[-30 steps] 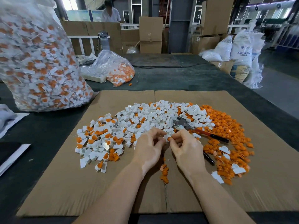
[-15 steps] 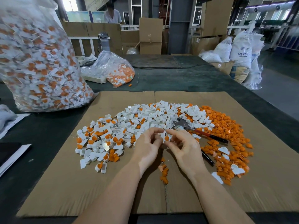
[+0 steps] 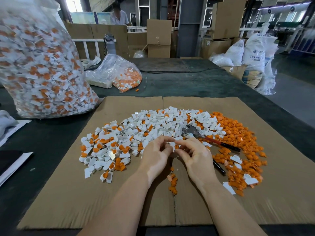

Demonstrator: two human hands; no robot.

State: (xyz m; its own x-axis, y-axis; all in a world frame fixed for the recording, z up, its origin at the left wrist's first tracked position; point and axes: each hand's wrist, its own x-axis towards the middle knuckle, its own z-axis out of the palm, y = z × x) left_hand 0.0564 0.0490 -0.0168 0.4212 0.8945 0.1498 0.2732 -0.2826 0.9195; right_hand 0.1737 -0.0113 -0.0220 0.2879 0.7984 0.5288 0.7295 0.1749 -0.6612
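Note:
My left hand (image 3: 156,155) and my right hand (image 3: 196,155) meet over the near edge of a pile of white plastic parts (image 3: 153,126). Together they pinch one small white part with an orange insert (image 3: 174,145) between their fingertips. A heap of loose orange inserts (image 3: 238,145) lies to the right of the white pile. White parts with orange inserts fitted (image 3: 104,150) lie to the left. A short line of orange inserts (image 3: 173,182) sits on the cardboard below my hands.
Everything lies on a cardboard sheet (image 3: 68,193) on a dark green table (image 3: 196,82). Pliers with red and black handles (image 3: 209,139) rest on the pile by my right hand. A large clear bag of parts (image 3: 39,65) stands at left, a smaller bag (image 3: 119,74) behind.
My hands have lifted slightly and moved away from me over the pile's edge, still working the same small part between the fingertips.

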